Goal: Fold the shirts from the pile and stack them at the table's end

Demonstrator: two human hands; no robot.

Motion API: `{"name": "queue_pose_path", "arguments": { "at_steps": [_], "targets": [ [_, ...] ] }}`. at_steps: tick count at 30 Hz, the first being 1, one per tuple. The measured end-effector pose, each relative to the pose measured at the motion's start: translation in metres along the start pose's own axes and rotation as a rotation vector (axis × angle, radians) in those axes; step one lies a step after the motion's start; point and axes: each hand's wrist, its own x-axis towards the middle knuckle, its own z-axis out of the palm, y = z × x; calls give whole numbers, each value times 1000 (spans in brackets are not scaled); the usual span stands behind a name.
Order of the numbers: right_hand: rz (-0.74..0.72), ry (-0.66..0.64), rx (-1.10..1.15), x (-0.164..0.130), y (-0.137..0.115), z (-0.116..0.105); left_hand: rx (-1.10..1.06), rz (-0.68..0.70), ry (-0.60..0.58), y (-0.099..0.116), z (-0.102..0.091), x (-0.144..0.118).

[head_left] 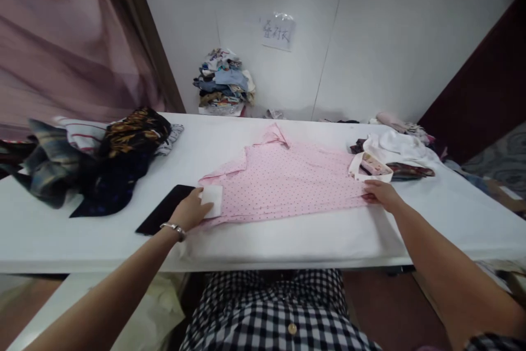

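A pink dotted shirt (283,184) lies spread flat at the centre of the frame on a white tabletop (312,233), its collar toward the wall. The left hand (189,209) rests at the shirt's left edge, fingers closed down on a white cuff or label patch (212,200) there; whether they pinch it or only press it is not clear. The right hand (380,192) lies at the shirt's right edge, fingers flattened on the fabric and gripping nothing that shows. A bracelet (174,228) sits on the left wrist.

No box or bin shows; the clothes lie in loose heaps. At centre left a dark flat board (162,209) lies on the tabletop, partly hidden under the left hand and the shirt's edge. Left of it is a pile of dark and striped garments (94,156), cut off by the frame's left edge. At right, just beyond the right hand, a white collar-shaped piece (370,167) lies against a heap of white and dark clothes (400,148). At upper centre a stack of folded fabrics (224,82) stands against the wall, beneath a paper note (278,32) whose writing is too blurred to read. A checked shirt (271,312) fills the lower centre of the frame.
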Motion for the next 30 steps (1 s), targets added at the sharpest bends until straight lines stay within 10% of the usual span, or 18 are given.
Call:
{"name": "queue_pose_path", "arguments": {
  "at_steps": [4,8,12,20,30],
  "targets": [
    [-96,43,-388,6,-2,-12,158,88,45,-6,1,-14],
    [-212,167,-632,6,-13,-24,155,514,197,-6,12,-31],
    [-513,225,-674,-4,-18,-10,171,766,-5,0,33,-38],
    [-665,-223,-561,-3,-11,45,80,556,-381,31,-1,-1],
    [-706,-285,-570,6,-74,139,317,346,-127,113,17,120]
  ]
}}
